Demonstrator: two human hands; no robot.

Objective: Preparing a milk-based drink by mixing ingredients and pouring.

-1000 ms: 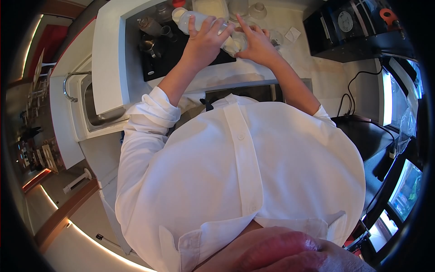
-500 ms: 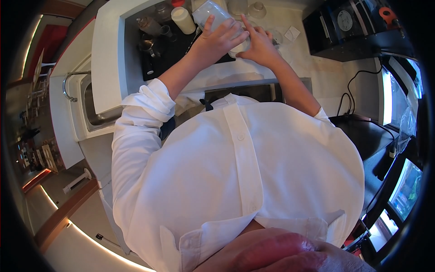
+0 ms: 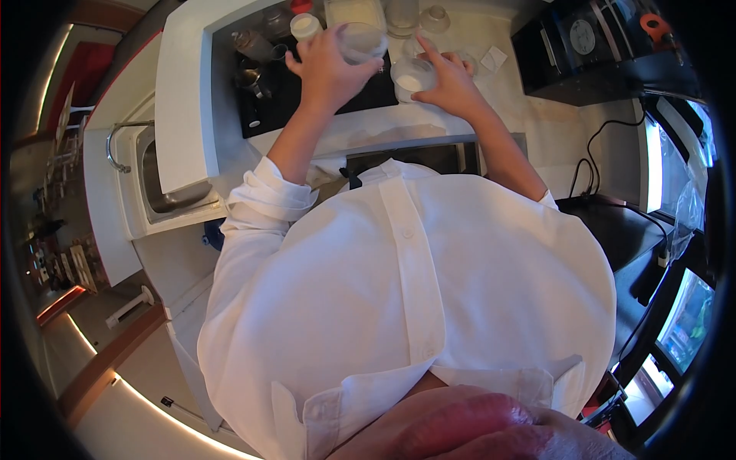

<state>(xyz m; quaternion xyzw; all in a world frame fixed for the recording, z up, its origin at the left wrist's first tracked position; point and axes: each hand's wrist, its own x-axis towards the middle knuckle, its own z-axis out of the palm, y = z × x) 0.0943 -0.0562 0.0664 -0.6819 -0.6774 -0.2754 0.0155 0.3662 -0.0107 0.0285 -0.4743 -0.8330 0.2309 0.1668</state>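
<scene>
My left hand (image 3: 330, 67) is closed around the side of a clear round container (image 3: 362, 42), held above the dark mat. Little or nothing shows inside that container. To its right, my right hand (image 3: 454, 83) grips a second clear container (image 3: 412, 79) with something white in it. The thumb presses the near side and the fingers reach over the far right side. This second container stands at the right edge of the black mat (image 3: 280, 115). What the white contents are, I cannot tell.
A white-lidded bottle (image 3: 305, 27), a glass jar (image 3: 249, 44) and a metal pitcher (image 3: 251, 81) stand at the left. Behind is a pale rectangular tub (image 3: 355, 14). Clear glassware (image 3: 435, 19) and a paper piece (image 3: 494, 57) lie farther right, near a black appliance (image 3: 590, 46).
My left hand has drawn left, away from the right one, and the clear container has gone from tilted over the second container to nearly level. My right hand has hardly moved.
</scene>
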